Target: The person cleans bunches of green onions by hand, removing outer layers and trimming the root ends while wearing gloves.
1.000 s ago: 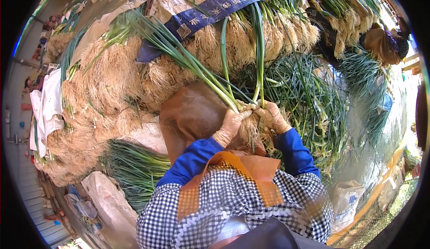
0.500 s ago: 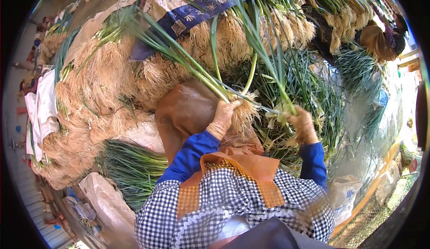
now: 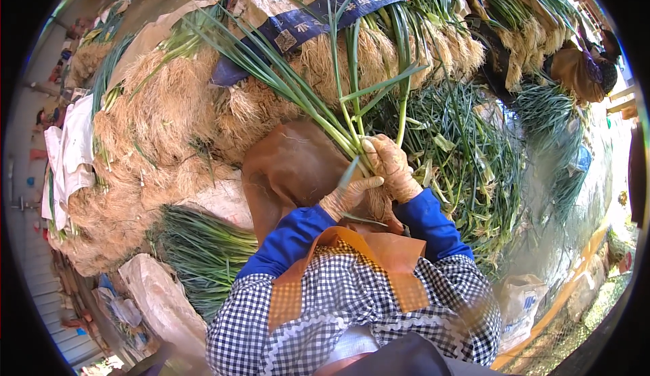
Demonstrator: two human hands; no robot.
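A small bunch of green onions (image 3: 323,115) stands up from my hands over my lap, its leaves fanning away from me. My right hand (image 3: 391,165) is closed round the pale stems from the right. Just below and to the left, my left hand (image 3: 347,198) is closed at the lower end of the bunch, its thumb touching the right hand. Pale roots (image 3: 380,207) hang beneath the hands. A brown apron (image 3: 288,159) covers my knees under the bunch.
Heaps of green onions with tan roots (image 3: 152,112) spread along the left and far side, partly under a blue-and-white sack (image 3: 318,14). Loose green leaves (image 3: 467,152) pile up at my right. A leafy bundle (image 3: 203,247) lies at my left. Another person (image 3: 579,68) is at the far right.
My right hand has moved left, from the leaf pile to the bunch, and now grips it beside my left hand. My left hand has shifted slightly lower, and the leaves stand closer together.
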